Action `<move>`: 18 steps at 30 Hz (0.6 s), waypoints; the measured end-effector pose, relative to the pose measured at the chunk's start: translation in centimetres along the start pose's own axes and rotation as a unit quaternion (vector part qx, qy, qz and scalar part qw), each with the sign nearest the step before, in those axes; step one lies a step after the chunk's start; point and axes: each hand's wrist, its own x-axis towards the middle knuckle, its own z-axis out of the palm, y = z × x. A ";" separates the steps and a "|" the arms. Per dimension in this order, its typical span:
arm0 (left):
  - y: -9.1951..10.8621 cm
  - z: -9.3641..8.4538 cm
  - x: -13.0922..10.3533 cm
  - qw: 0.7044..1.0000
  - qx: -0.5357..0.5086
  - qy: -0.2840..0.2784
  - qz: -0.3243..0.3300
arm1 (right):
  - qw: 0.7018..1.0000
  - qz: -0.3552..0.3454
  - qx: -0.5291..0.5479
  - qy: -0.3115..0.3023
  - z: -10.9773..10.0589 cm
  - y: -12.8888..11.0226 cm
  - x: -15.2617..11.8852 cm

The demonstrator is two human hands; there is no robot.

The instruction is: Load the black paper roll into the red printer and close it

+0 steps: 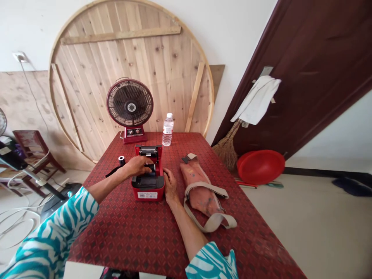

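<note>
A red and black label printer (136, 193) stands on the table with its lid tipped up, away from me. My left hand (140, 166) reaches into it, fingers closed on a black ribbon roll (152, 168) with a pale core; the thumb side is partly hidden. Against the printer's right side lies my right hand (171, 185), fingers curled along the casing and steadying it. Left of the printer, a second black roll (121, 160) stands on end. Near it, a black strip (112, 171) shows beneath my left forearm.
A worn pinkish bag (196, 176) with beige straps lies right of the printer on the red patterned table (247, 240). Toward the back stand a water bottle (167, 131) and a fan (130, 104). A broom (228, 147) and red basin (261, 166) are beyond the right edge.
</note>
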 end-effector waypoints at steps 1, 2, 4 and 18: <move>0.1 0.0 0.2 0.999 0.033 -0.014 -0.004 | 1.000 0.000 0.001 0.001 0.0 0.0 0.0; 0.2 0.1 0.4 0.998 0.060 -0.027 -0.008 | 1.000 0.002 0.002 0.001 0.1 0.0 0.0; 0.4 0.3 1.0 0.993 0.103 -0.052 -0.014 | 1.000 0.004 0.003 -0.001 0.1 0.2 0.0; 0.6 0.1 -2.9 0.986 -0.155 0.023 0.052 | 1.000 0.002 0.002 -0.007 0.0 0.4 0.1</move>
